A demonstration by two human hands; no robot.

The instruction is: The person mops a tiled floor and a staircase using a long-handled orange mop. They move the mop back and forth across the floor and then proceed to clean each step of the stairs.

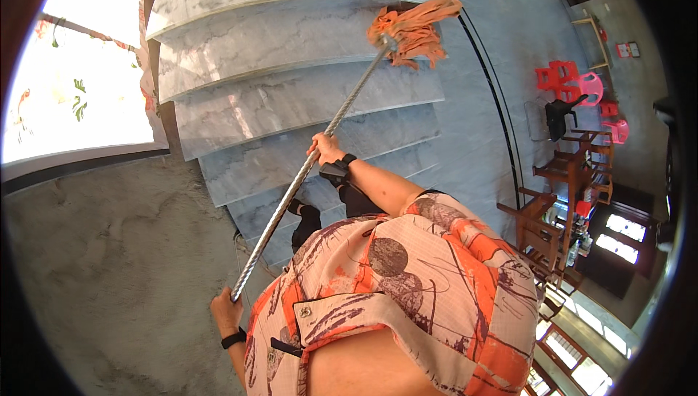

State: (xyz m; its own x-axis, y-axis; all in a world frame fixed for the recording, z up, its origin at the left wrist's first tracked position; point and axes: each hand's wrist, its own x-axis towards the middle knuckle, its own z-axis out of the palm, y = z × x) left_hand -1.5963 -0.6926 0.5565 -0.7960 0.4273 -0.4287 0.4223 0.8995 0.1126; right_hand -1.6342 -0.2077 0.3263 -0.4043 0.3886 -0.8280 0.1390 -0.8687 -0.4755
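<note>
A mop with a twisted metal handle (281, 209) slants across the view from lower left to upper right. My left hand (226, 309) grips the handle's lower-left end, near my side. Farther along, around the middle of the handle, my right hand (327, 148) is closed on it. At the far end, the orange cloth-strip mop head (417, 31) lies at the right-hand ends of the grey marble stair steps (262, 42), its strips spread to the right. My feet are partly hidden on the lower steps, below the handle's middle.
A rough concrete wall (120, 265) borders the stairs at left, beside a bright curtained window (82, 85). Far right are red and pink plastic stools (564, 77), a black chair (557, 118) and wooden furniture (575, 178) on the floor beyond the steps' ends.
</note>
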